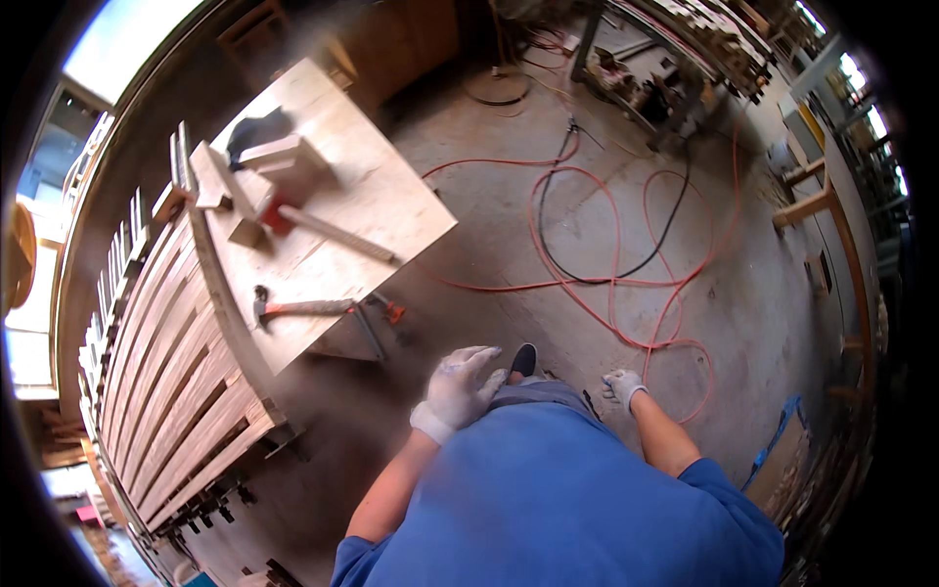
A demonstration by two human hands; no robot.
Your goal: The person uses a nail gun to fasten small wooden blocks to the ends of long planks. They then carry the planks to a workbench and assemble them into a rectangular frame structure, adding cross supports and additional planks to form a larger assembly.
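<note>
My left hand (456, 391), in a whitish work glove, is held in front of my body with its fingers stretched out and nothing in it. My right hand (622, 387), gloved too, hangs at my right side above the floor, fingers loosely apart and holding nothing. Nearest to the left hand is the plywood tabletop (411, 210), apart from it. On this top lie a claw hammer (308, 307) with an orange-and-grey handle and a red-headed mallet (333, 233) with a pale wooden handle. Pale wood blocks (284, 161) and a dark cloth-like item (259, 132) lie farther back.
A clamped wooden panel (161, 367) with long slots stands left of the tabletop. Red hose (616, 235) and a black cable (548, 235) loop across the concrete floor (479, 196). A loaded metal rack (675, 59) stands far right, a wooden frame (831, 205) at the right.
</note>
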